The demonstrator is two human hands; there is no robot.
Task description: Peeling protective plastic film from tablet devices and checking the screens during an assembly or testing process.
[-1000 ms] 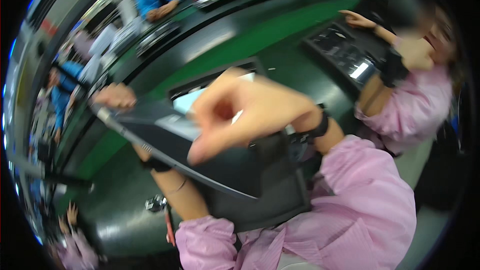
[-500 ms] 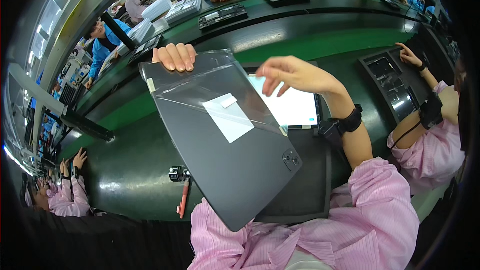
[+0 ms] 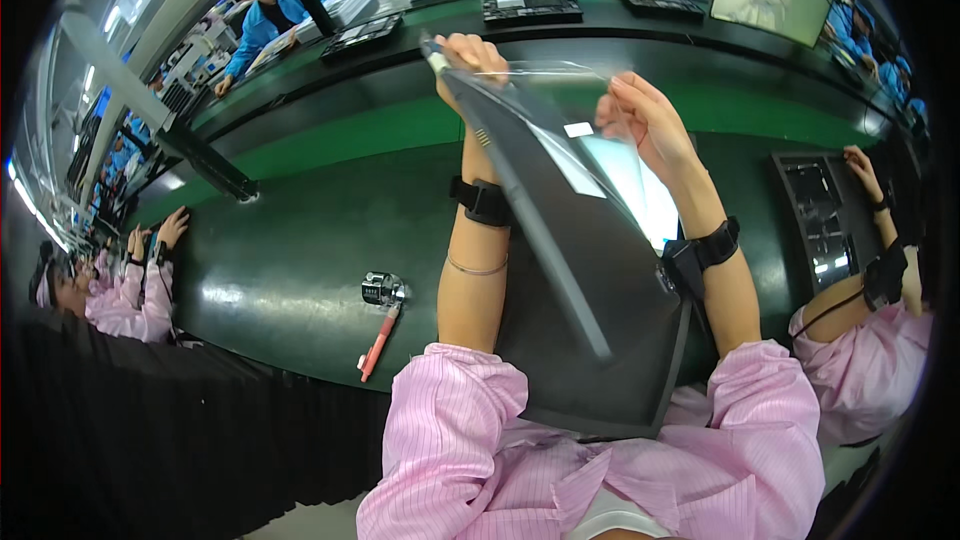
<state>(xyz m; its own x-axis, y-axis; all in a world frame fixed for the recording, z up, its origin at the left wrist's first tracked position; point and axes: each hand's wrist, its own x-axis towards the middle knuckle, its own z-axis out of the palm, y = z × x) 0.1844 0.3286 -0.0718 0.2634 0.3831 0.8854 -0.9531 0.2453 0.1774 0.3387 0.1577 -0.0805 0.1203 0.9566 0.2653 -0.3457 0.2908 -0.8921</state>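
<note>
My left hand [image 3: 474,62] grips the top end of a dark grey tablet [image 3: 545,225], which is tilted nearly edge-on above the tray. Clear plastic film [image 3: 560,68] arches away from the tablet's back, still joined to it lower down. Between the fingertips of my right hand [image 3: 645,120] the film's free edge is pinched. A white paper slip [image 3: 568,162] and a small white label [image 3: 578,129] show at the film. Behind the tablet, a second tablet with a lit white screen [image 3: 655,205] is partly hidden.
Beneath my hands is a black tray [image 3: 600,390]. Left on the green bench lie a red pen [image 3: 378,345] and a small black-and-clear object [image 3: 382,288]. A metal post [image 3: 210,160] stands further left. At right, a co-worker's hand [image 3: 862,170] is by another black tray [image 3: 785,210].
The tablet has turned from showing its back to nearly edge-on. My right hand has closed on the film and lifted it off the back. The view has shifted left.
</note>
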